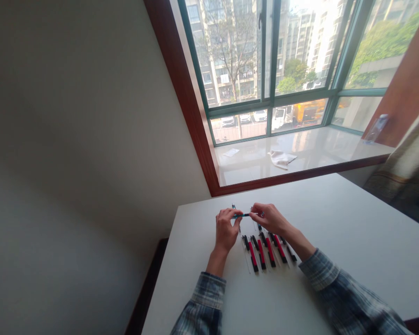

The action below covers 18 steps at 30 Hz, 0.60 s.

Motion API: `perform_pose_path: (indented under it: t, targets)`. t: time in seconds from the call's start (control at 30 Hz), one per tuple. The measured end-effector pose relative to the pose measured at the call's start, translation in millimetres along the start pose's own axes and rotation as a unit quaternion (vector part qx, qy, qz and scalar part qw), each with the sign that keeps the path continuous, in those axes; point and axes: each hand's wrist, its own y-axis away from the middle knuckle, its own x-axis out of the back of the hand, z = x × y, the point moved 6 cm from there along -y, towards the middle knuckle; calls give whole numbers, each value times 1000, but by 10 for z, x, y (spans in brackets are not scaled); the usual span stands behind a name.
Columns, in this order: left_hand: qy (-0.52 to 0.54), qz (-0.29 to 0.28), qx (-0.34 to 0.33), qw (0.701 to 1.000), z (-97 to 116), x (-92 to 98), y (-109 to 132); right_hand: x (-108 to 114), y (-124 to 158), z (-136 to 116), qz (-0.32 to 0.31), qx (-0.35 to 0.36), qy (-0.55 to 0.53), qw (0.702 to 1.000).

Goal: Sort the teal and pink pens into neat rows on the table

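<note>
My left hand (226, 229) is closed in a pinch on the blue-and-black barrel of a slim pen (245, 215), held level above the table. At the other end of that pen, the fingers of my right hand (270, 218) are closed; a small shiny piece shows by them, too small to make out. Below the hands lie several red-and-black pen parts (261, 255) in a slanted row, with black caps or grips and thin clear refills (246, 260) among them. Another blue pen part (233, 206) lies just beyond my left hand, and more parts are partly hidden behind my right hand.
The white table (188, 270) meets a wall (125, 139) on the left. Behind it is a window sill (251, 167) with a crumpled white cloth (282, 159), a piece of paper (231, 152) and a clear bottle (377, 128). A curtain (401, 172) hangs at the right.
</note>
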Motion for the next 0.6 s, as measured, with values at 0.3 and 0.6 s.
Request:
perform_pose_path:
  t: [0.3,0.6]
  targets:
    - [0,5,0,1000,-29,2,18,-16,16,-14,1,10,7,1000]
    - [0,-9,18,1000,68,74,39,18,67,-110,46,34,-31,998]
